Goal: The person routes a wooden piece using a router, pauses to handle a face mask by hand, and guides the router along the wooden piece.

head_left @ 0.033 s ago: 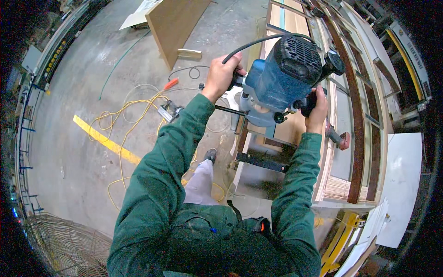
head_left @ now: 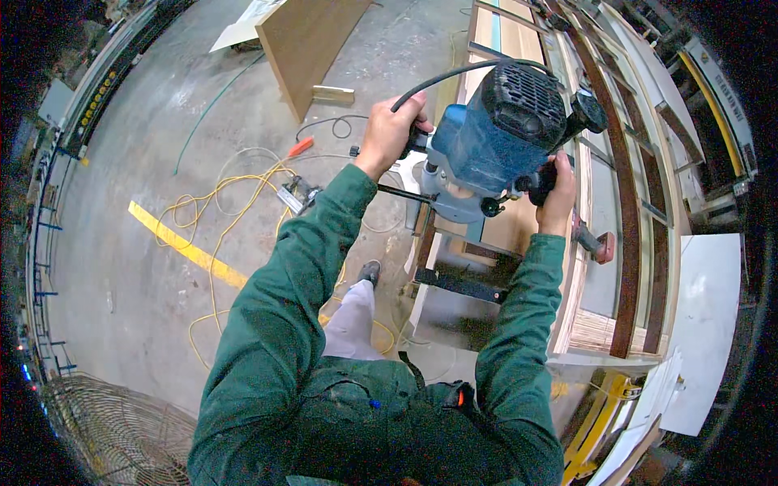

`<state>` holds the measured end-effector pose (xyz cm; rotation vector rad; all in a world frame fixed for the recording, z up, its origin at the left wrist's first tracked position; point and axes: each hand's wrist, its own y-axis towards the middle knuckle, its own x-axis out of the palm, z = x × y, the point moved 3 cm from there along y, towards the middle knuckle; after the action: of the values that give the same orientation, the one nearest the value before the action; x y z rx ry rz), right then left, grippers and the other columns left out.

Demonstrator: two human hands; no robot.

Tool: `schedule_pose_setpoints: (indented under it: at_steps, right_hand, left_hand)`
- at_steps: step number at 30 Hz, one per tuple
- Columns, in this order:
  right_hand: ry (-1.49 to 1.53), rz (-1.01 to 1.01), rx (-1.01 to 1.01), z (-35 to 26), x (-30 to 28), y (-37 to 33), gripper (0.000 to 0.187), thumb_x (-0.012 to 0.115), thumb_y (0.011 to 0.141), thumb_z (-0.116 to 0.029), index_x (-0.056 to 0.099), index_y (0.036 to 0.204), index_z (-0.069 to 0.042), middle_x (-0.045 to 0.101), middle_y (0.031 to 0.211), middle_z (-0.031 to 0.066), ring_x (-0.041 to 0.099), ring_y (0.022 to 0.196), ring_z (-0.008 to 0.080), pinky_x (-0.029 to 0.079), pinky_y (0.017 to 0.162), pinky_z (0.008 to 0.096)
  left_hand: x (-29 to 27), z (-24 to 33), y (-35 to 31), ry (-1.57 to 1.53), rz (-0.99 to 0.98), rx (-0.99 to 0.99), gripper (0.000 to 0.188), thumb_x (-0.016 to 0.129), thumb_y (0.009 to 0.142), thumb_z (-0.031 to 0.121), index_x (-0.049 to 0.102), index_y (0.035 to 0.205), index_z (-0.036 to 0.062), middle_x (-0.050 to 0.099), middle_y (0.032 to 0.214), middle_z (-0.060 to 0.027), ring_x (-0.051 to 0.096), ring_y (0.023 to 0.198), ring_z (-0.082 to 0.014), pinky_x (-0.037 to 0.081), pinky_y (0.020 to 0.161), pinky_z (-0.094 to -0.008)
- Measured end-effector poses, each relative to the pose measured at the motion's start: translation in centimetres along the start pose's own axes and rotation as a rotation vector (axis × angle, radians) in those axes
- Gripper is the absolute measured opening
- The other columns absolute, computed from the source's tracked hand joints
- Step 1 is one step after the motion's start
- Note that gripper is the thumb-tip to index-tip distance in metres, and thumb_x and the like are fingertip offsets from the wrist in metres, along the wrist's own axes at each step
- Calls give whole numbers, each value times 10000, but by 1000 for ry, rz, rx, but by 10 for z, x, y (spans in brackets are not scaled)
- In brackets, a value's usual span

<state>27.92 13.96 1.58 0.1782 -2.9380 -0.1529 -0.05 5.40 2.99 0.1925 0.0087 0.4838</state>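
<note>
A blue plunge router point(head_left: 496, 134) with a black vented top stands over a wooden workpiece point(head_left: 519, 227). My left hand point(head_left: 391, 134) is wrapped round its left handle. On the other side, my right hand point(head_left: 559, 193) grips the right black handle. From the top of the motor a black power cord point(head_left: 454, 74) arcs over to my left hand and past it. A dark guide rod point(head_left: 405, 193) sticks out leftward from the base. The bit and its contact with the wood are hidden under the router body.
Right of the router lie long wooden frames point(head_left: 628, 243) and a red-and-black cordless tool point(head_left: 598, 245). Yellow cords point(head_left: 231, 231) and a small metal power tool point(head_left: 296, 196) are on the floor at left. A large wooden panel point(head_left: 312, 49) stands farther off; a wire mesh guard point(head_left: 113, 429) is near left.
</note>
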Motion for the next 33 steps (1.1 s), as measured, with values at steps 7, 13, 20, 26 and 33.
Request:
schedule_pose_setpoints:
  at_steps: [7, 13, 20, 26, 33]
  right_hand:
    - [-83, 19, -44, 5, -10, 5, 419, 483, 903, -423, 598, 766, -44, 547, 662, 27, 507, 529, 114, 390, 479, 247]
    - [-20, 1, 24, 7, -7, 6, 434, 493, 897, -442, 605, 754, -48, 552, 667, 21, 504, 564, 111, 388, 519, 248]
    - [3, -11, 6, 4, -6, -1, 433, 510, 894, -434, 603, 754, -35, 568, 666, 38, 521, 537, 126, 403, 485, 257]
    - [-18, -50, 29, 6, -10, -10, 267, 500, 901, -396, 544, 800, -153, 535, 691, -11, 515, 544, 117, 398, 441, 263]
    - [-30, 27, -17, -3, -4, -26, 462, 488, 882, -482, 579, 725, -58, 544, 608, 36, 497, 469, 124, 376, 430, 252]
  left_hand:
    - [2, -7, 6, -80, -63, -48, 414, 521, 896, 340, 624, 709, -14, 644, 666, -94, 585, 607, -134, 445, 578, -272]
    - [-1, -6, 8, 99, -84, -64, 485, 507, 876, 418, 634, 685, -9, 642, 639, -92, 566, 594, -139, 440, 568, -287]
    - [0, -11, 3, 71, -54, -68, 490, 503, 871, 436, 640, 676, 7, 620, 609, -81, 543, 570, -137, 428, 548, -297]
    - [0, -8, -7, 69, -45, -103, 487, 517, 875, 428, 632, 669, 2, 612, 603, -71, 536, 551, -129, 422, 529, -294]
    - [-4, -5, -17, 52, -72, -65, 500, 517, 884, 425, 608, 642, -2, 609, 598, -76, 532, 554, -114, 417, 521, -284]
